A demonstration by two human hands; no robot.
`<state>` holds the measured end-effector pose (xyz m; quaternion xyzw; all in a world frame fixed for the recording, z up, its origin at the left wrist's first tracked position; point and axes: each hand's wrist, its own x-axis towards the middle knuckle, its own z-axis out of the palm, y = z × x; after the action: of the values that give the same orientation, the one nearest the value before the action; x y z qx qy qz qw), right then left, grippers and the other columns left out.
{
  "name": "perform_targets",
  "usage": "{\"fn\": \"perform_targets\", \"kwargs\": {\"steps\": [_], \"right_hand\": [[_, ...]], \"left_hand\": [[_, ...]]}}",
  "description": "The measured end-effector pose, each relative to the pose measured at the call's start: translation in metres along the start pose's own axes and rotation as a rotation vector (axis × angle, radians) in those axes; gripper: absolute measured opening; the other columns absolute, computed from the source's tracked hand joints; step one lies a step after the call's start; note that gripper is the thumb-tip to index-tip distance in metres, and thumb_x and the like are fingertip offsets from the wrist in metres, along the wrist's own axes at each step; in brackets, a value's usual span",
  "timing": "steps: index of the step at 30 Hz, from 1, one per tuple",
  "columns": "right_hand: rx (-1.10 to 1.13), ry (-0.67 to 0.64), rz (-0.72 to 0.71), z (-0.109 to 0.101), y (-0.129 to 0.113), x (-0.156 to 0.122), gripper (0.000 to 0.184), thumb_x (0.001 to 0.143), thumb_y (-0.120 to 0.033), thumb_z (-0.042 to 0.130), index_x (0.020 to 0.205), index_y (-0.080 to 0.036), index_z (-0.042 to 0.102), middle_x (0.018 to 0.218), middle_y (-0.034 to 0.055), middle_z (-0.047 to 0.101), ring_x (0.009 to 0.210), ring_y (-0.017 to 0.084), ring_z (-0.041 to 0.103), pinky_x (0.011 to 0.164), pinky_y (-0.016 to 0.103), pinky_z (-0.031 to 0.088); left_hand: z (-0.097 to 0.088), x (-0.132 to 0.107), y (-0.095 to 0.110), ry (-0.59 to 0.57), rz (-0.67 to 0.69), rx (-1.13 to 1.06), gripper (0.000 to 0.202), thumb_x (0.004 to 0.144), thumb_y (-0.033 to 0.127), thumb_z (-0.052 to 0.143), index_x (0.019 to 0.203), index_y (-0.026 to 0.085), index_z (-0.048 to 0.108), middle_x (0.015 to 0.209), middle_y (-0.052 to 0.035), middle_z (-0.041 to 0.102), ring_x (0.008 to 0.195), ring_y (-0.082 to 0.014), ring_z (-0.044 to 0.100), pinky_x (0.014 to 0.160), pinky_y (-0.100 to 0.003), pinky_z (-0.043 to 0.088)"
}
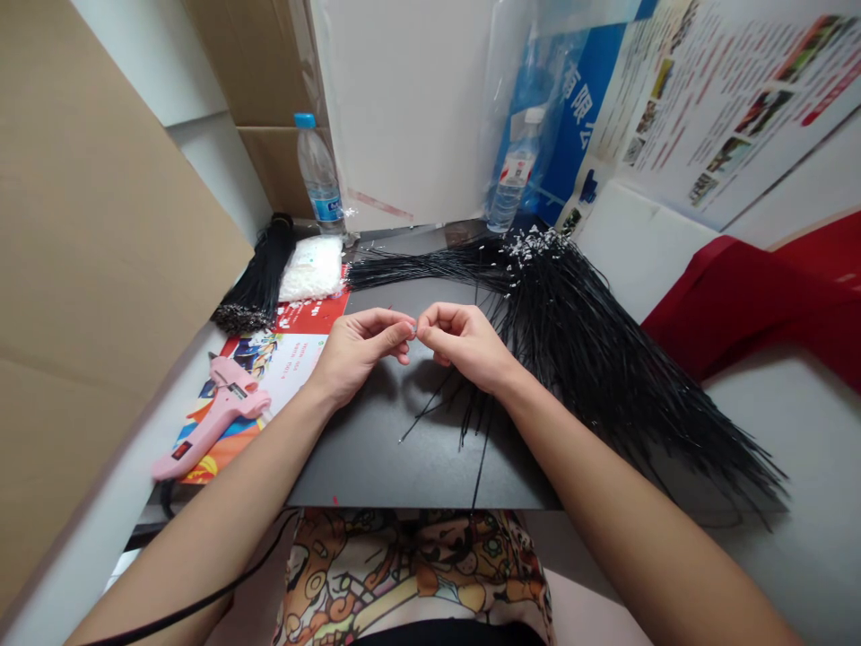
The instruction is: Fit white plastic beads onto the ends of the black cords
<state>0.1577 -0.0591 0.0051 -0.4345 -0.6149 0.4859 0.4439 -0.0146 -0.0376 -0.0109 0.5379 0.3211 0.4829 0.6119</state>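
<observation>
Over the middle of the dark grey table (396, 475), my left hand (363, 345) and my right hand (467, 345) meet at their fingertips. Both are closed in a pinch around a tiny pale piece (413, 329), too small and covered to name. Several thin black cords (474, 422) lie below and beside my right hand. To the right spreads a large pile of black cords (585, 350) with small white ends (534, 244). Behind my hands stretches another bundle of black cords (430, 267).
A pink glue gun (225, 413) rests on printed sheets (296, 359) at left. Behind it are a bag of small white pieces (313, 267) and a black cord bundle (262, 269). Two water bottles (319, 170) (517, 170) stand at the back. Cardboard (100, 224) walls the left; red cloth (726, 305) lies right.
</observation>
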Motion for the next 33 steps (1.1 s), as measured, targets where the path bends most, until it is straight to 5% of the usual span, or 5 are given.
{"fn": "perform_targets", "kwargs": {"steps": [9,20,33], "right_hand": [[-0.252,0.162,-0.043,0.0039,0.0026,-0.0005,0.015,0.072,-0.031,0.060,0.070,-0.016,0.060,0.058,-0.0054,0.048,0.055,0.007,0.040,0.054,0.023,0.032],[-0.281,0.150,-0.025,0.0005,0.0045,0.0001,0.015,0.072,-0.030,0.060,0.071,-0.016,0.063,0.061,-0.0032,0.054,0.057,0.008,0.044,0.056,0.023,0.035],[-0.444,0.208,-0.090,0.0043,-0.0037,-0.0030,0.012,0.072,-0.027,0.059,0.066,-0.017,0.059,0.055,-0.0055,0.048,0.054,0.008,0.041,0.058,0.025,0.032]], "left_hand": [[0.0047,-0.0019,0.0061,0.063,0.043,0.166,0.038,0.063,0.046,0.091,0.075,0.014,0.073,0.059,0.0001,0.068,0.050,-0.0114,0.060,0.055,-0.025,0.051],[0.0038,-0.0005,0.0000,0.055,-0.049,0.032,0.042,0.059,0.045,0.092,0.082,0.014,0.075,0.077,-0.0043,0.075,0.063,-0.0139,0.068,0.071,-0.031,0.061],[0.0046,-0.0012,0.0033,0.044,0.064,0.270,0.043,0.068,0.053,0.085,0.081,0.015,0.071,0.068,-0.0020,0.069,0.053,-0.0116,0.061,0.056,-0.025,0.052]]}}
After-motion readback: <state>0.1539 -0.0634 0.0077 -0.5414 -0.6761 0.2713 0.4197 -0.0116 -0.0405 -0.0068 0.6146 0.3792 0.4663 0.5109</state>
